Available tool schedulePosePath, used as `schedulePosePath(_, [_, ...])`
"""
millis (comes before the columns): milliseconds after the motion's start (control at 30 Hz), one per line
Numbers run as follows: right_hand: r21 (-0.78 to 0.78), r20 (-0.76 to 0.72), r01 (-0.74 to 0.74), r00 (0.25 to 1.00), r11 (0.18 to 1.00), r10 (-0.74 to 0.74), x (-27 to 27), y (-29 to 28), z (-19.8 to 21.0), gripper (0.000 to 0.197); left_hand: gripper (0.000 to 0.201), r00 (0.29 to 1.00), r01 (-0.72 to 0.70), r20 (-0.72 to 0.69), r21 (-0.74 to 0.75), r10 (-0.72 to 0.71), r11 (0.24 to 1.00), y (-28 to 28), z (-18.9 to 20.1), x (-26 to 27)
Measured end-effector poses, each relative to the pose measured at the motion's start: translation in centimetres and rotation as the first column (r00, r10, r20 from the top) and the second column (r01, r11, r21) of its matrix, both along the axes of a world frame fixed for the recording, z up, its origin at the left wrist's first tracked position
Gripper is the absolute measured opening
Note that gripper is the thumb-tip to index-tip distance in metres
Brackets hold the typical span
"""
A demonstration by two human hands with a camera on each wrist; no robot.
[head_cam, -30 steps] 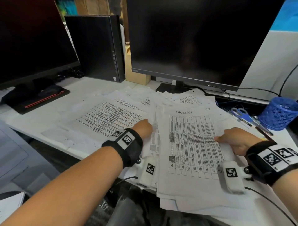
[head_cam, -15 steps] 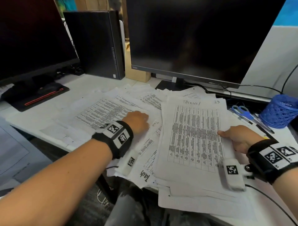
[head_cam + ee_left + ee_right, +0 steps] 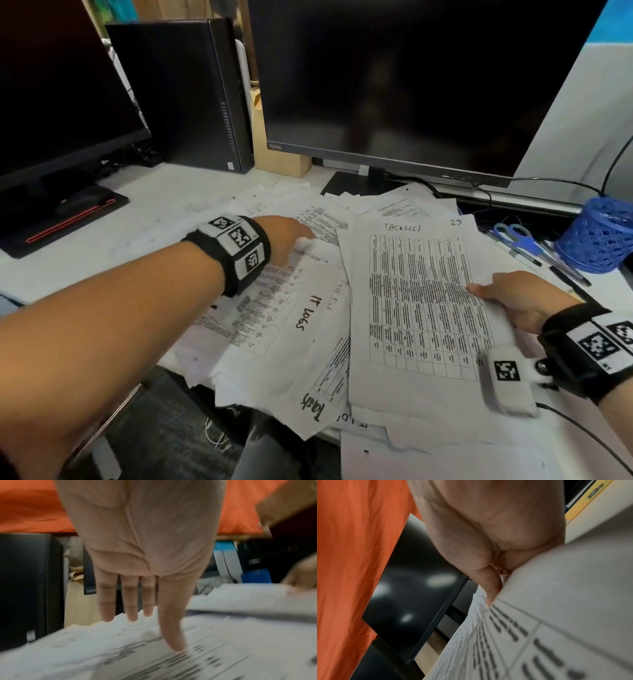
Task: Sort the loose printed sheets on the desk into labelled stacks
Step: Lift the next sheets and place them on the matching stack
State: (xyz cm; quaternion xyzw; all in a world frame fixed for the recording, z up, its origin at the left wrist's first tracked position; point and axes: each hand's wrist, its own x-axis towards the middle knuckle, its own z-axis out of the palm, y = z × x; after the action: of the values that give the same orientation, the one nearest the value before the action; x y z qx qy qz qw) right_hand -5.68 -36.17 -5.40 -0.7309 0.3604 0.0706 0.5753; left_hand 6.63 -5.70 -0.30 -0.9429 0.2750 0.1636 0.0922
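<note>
A "TASKLIST" bundle (image 3: pixel 421 308) lies atop loose sheets (image 3: pixel 274 329) on the desk (image 3: pixel 164 192), its right edge pinched by the right hand (image 3: pixel 520 299). The left hand (image 3: pixel 282 240), fingers straight, presses neighbouring sheets; best pinned flat so only matching pages lift.

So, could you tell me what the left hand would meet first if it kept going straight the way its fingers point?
The left hand points forward and slightly down with straight fingers, so it would likely meet the printed sheets just ahead of it. Past them stands the right monitor's stand, though depth is unclear.
</note>
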Motion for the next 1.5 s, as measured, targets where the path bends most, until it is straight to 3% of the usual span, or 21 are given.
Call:
schedulePosePath(100, [-0.001, 0.025, -0.014, 1.0, 1.0, 0.014, 0.2, -0.3, -0.4, 0.041, 0.098, 0.996, 0.084, -0.04, 0.23, -0.077, 0.97, -1.1, -0.2, 3.1])
schedulePosePath(167, [-0.032, 0.019, -0.004, 1.0, 0.999, 0.005, 0.3, -0.5, -0.8, 0.041, 0.107, 0.995, 0.093, -0.065, 0.306, -0.077, 0.948, -1.8, -0.4, 4.4])
schedulePosePath(267, [-0.071, 0.013, -0.032, 0.999, 0.997, 0.033, 0.5, -0.3, -1.2, 0.04, 0.09, 0.993, 0.114, -0.024, 0.351, -0.112, 0.929, -2.7, -1.5, 5.6])
schedulePosePath(333, [-0.057, 0.022, -0.019, 1.0, 0.998, 0.02, 0.6, -0.9, -1.5, 0.039, 0.068, 0.989, 0.135, -0.107, 0.366, -0.102, 0.921, -2.8, -2.1, 6.2])
schedulePosePath(400, [-0.015, 0.021, -0.007, 1.0, 1.0, 0.007, 0.7, -1.8, -1.9, 0.024, 0.047, 0.974, 0.114, -0.221, 0.3, -0.047, 0.947, -2.5, -2.2, 6.7])
schedulePosePath(467, [0.08, 0.007, 0.017, 1.0, 0.997, -0.017, 0.7, -2.0, -1.8, 0.004, 0.043, 0.973, 0.102, -0.226, 0.24, -0.047, 0.965, -1.8, -1.8, 6.8])
schedulePosePath(600, [0.155, 0.029, 0.04, 0.999, 0.987, -0.045, 0.5, -2.1, -1.5, 0.008, 0.042, 0.998, -0.019, -0.054, 0.058, 0.022, 0.998, 0.9, -1.0, 6.9])
schedulePosePath(733, [0.244, 0.045, 0.06, 0.996, 0.968, -0.074, 0.1, -2.5, -1.7, 0.016, 0.049, 0.955, -0.197, 0.18, -0.213, 0.236, 0.957, 4.5, 2.2, 6.0])
schedulePosePath(833, [0.341, 0.074, 0.123, 0.985, 0.932, -0.157, -0.3, -2.9, -1.5, 0.015, 0.04, 0.904, -0.342, 0.09, -0.432, 0.418, 0.834, 7.4, 5.0, 5.5])
schedulePosePath(933, [0.45, 0.128, 0.116, 0.973, 0.886, -0.192, -1.0, -2.8, -1.1, 0.017, 0.029, 0.86, -0.411, -0.081, -0.693, 0.503, 0.592, 9.8, 6.7, 5.0])
schedulePosePath(1067, [0.569, 0.175, 0.084, 0.959, 0.818, -0.221, -1.7, -1.7, -0.4, 0.016, 0.024, 0.833, -0.4, -0.208, -0.866, 0.512, 0.3, 11.8, 8.0, 3.6])
schedulePosePath(1167, [0.592, 0.246, -0.026, 0.958, 0.806, -0.15, -1.6, -0.2, 0.9, 0.048, 0.033, 0.831, -0.399, -0.323, -0.914, 0.454, 0.08, 11.8, 7.7, 2.6])
schedulePosePath(1233, [0.6, 0.294, -0.085, 0.948, 0.796, -0.121, -1.3, 0.8, 1.9, 0.038, 0.034, 0.833, -0.43, -0.421, -0.901, 0.359, -0.057, 10.8, 6.7, 1.4])
schedulePosePath(1300, [0.583, 0.319, -0.108, 0.942, 0.805, -0.105, -0.9, 1.8, 2.7, 0.026, 0.027, 0.843, -0.46, -0.474, -0.88, 0.254, -0.117, 9.3, 5.4, 0.1])
schedulePosePath(1400, [0.505, 0.347, -0.126, 0.936, 0.854, -0.067, -0.1, 3.4, 3.2, 0.031, 0.021, 0.815, -0.52, -0.548, -0.835, 0.188, -0.179, 7.5, 2.9, -1.3])
schedulePosePath(1500, [0.444, 0.386, -0.143, 0.922, 0.885, -0.044, 0.5, 4.9, 3.3, 0.034, 0.039, 0.789, -0.582, -0.6, -0.799, 0.133, -0.155, 5.7, 1.0, -2.8])
